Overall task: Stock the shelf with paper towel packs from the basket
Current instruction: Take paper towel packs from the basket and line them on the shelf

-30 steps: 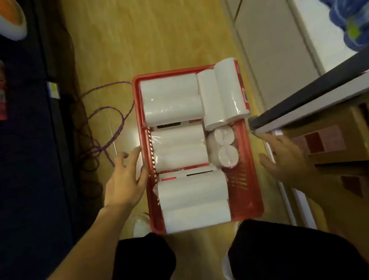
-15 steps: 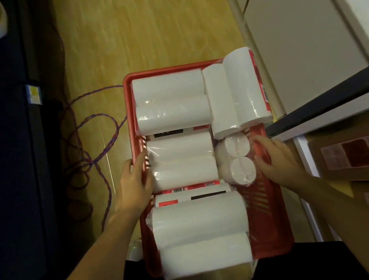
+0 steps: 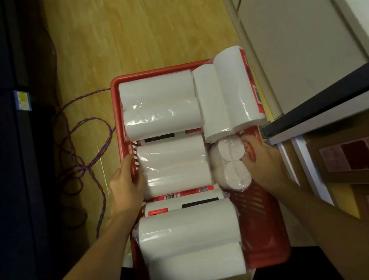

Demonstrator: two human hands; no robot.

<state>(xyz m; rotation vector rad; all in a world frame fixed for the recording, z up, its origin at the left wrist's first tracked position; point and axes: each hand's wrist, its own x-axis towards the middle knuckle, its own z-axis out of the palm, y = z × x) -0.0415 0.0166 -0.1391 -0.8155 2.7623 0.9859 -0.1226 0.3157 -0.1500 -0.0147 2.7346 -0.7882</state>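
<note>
A red plastic basket (image 3: 266, 243) sits on the wooden floor below me, filled with several white paper towel packs in clear wrap. My left hand (image 3: 126, 186) grips the basket's left rim beside the middle pack (image 3: 174, 166). Over the right rim curl the fingers of my right hand (image 3: 261, 158), next to an upright pack (image 3: 231, 163) that shows its roll ends. One pack (image 3: 238, 89) leans over the basket's far right edge. The nearest pack (image 3: 191, 243) overhangs the front rim.
A shelf unit with a dark edge (image 3: 328, 101) and brown cartons (image 3: 362, 156) stands close on the right. A purple cord (image 3: 91, 155) loops on the floor left of the basket. A dark fixture (image 3: 7, 169) runs along the left.
Both hands have moved in from beside the basket and closed on its left and right rims. The basket now appears larger and nearer in view.
</note>
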